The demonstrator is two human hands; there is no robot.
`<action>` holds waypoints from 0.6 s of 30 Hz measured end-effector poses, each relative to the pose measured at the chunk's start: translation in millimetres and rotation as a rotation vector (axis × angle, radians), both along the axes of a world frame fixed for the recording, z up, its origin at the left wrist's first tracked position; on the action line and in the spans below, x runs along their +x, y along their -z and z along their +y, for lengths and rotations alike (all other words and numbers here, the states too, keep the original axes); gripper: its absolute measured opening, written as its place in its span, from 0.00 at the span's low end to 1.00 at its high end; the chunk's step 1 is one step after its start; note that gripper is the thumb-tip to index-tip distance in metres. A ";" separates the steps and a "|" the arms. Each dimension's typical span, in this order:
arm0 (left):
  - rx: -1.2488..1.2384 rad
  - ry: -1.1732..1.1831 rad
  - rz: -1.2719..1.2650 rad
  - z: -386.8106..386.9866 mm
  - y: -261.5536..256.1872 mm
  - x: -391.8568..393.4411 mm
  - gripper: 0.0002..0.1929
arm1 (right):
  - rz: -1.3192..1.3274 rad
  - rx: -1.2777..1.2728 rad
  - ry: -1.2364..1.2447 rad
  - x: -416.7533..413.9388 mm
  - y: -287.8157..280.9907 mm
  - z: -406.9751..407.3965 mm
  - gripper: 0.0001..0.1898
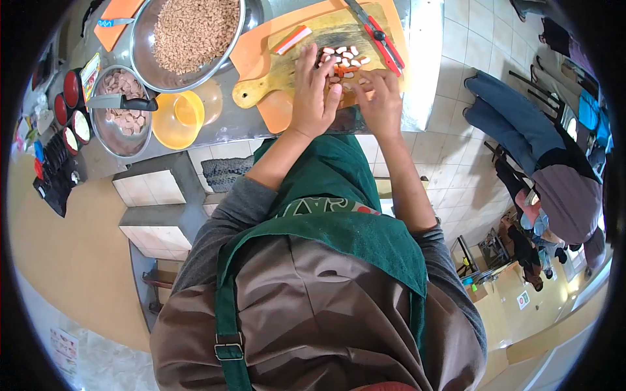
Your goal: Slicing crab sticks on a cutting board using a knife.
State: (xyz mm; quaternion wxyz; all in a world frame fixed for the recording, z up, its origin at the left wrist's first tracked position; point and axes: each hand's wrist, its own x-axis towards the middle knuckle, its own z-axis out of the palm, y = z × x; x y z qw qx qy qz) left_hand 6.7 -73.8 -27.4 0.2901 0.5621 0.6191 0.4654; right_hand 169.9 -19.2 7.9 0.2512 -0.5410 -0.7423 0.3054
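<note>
On a worn wooden cutting board lie cut red-and-white pieces that look like crab stick. My left hand is at the left side of these pieces, fingers spread, holding nothing that I can see. On their right, the bent fingers of my right hand touch the nearest pieces; whether one is pinched between them cannot be made out. A longer crab stick piece rests beyond my left fingertips. Red-handled scissors lie along the board's right side, beyond my right hand.
Under the wooden board is an orange cutting board. Leftward stand a large steel bowl of small brown pieces, a smaller steel bowl of sliced pieces with a knife across it, and a yellow bowl. Another person is off right.
</note>
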 end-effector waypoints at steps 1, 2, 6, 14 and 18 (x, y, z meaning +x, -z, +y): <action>-0.012 0.030 0.193 -1.7 -1.3 -5.1 0.26 | 0.000 0.000 0.003 3.0 -2.3 4.2 0.14; -0.013 0.016 0.217 -2.7 -2.6 -7.2 0.20 | -0.047 0.040 0.040 6.2 -4.1 9.6 0.12; -0.028 0.032 0.442 -3.7 -5.0 -5.8 0.18 | -0.138 0.156 0.004 7.4 -2.0 28.8 0.10; -0.083 -0.034 0.497 -5.1 -1.3 -3.9 0.18 | -0.282 0.203 -0.214 2.7 0.6 32.1 0.09; -0.023 0.016 0.479 9.1 -2.9 -4.5 0.18 | -0.264 0.160 -0.175 7.7 -6.3 30.9 0.10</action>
